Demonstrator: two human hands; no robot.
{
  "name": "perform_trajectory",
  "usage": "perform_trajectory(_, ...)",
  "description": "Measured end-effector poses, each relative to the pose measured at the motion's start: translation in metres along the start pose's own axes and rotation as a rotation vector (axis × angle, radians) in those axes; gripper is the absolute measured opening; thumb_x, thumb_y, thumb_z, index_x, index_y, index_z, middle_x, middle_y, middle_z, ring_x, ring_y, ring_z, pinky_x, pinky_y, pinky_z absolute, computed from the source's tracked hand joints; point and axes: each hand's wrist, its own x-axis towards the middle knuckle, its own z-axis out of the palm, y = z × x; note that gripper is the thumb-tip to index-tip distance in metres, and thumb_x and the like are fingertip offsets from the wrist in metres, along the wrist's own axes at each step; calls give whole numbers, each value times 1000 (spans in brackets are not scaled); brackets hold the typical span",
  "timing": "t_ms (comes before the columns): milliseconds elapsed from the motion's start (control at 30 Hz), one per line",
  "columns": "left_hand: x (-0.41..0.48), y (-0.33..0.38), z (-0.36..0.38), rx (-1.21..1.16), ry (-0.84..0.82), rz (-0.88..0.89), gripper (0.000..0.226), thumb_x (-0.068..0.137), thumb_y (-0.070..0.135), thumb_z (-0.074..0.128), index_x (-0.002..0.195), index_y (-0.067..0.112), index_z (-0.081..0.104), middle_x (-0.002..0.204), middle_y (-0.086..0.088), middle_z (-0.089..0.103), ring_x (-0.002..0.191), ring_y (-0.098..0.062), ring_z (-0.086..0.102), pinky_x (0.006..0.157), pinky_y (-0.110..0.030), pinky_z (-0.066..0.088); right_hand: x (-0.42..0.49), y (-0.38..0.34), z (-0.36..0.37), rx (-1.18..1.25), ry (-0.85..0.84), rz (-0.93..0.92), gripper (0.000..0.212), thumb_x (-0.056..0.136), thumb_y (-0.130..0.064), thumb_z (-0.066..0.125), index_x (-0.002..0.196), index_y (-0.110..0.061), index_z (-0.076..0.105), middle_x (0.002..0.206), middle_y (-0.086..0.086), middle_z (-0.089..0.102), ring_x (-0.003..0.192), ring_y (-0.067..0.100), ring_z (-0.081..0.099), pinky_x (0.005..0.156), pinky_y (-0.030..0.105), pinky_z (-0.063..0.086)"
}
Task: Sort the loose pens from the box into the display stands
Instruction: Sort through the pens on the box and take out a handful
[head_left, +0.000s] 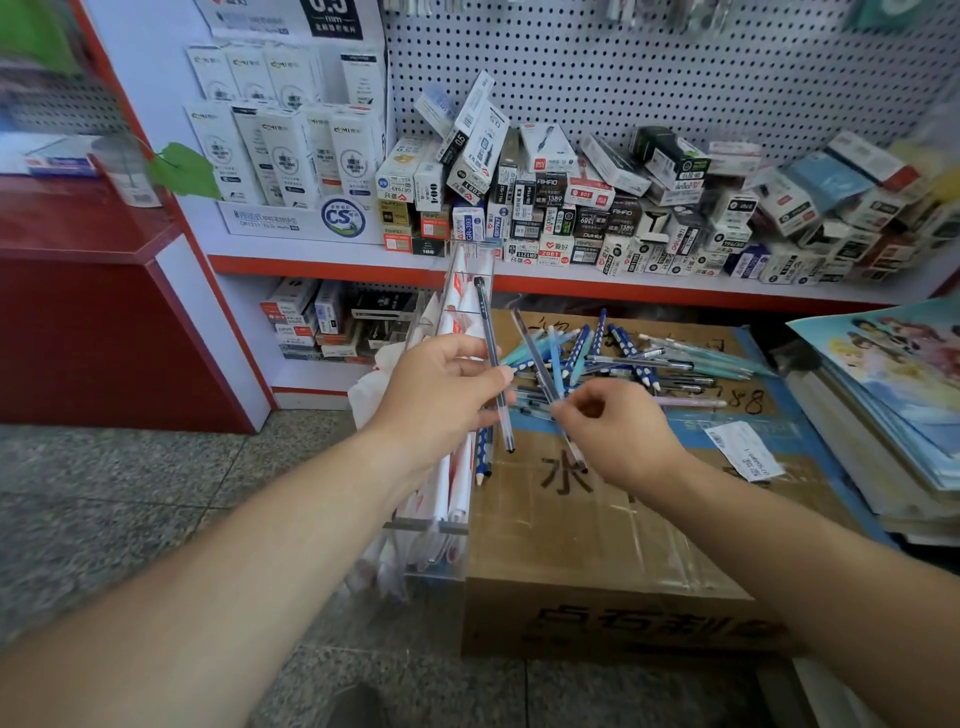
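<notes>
Above the box (597, 519), the left grip (441, 400) pinches a pen (489, 338), the right grip (618, 431) a second pen (529, 343) at three o'clock (likely comparing them for the stand (453, 291)).

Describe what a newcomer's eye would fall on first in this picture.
Two hands fill the centre: the left hand holds a dark-capped pen, and the right hand pinches a second pen. Behind them, loose pens lie scattered on a cardboard box; above, small cartons crowd the shelf.
</notes>
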Motion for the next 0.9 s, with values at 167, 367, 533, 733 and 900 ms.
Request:
perform_trajectory(167,2,0,3,-11,-12,18,18,93,8,72,104,16,61,95,-9,79,87,-19,77,72,-32,61,-23,-23,-8,266,-71,-173,20,98,-26,66,84,-12,69,77,13,69,60,10,58,55,21,49)
perform_trajectory(367,2,1,2,-54,-16,-9,48,88,7,78,130,-1,57,99,-13,79,88,-24,77,84,-41,63,-25,-22,-2,215,-150,-265,15,97,-26,68,86,-15,70,72,5,67,60,10,57,56,23,50)
perform_trajectory(533,5,-1,0,-83,35,-34,63,88,6,77,144,0,48,115,-17,72,89,-18,77,73,-31,63,-9,-13,-5,202,-103,-131,33,100,-39,61,84,-11,68,70,8,64,58,12,58,57,29,50)
perform_trajectory(733,6,-3,3,-18,54,-15,69,90,6,75,150,1,41,116,-13,68,92,-16,75,77,-32,63,24,41,7,-257,-59,98,26,93,-42,71,98,-19,59,89,-1,65,79,16,65,70,35,59)
perform_trajectory(900,2,0,2,44,10,14,36,93,4,71,127,5,59,92,-6,74,82,-16,76,71,-28,62,33,51,16,-356,-90,109,21,91,-41,74,95,-22,65,89,-4,66,78,11,63,68,30,57)
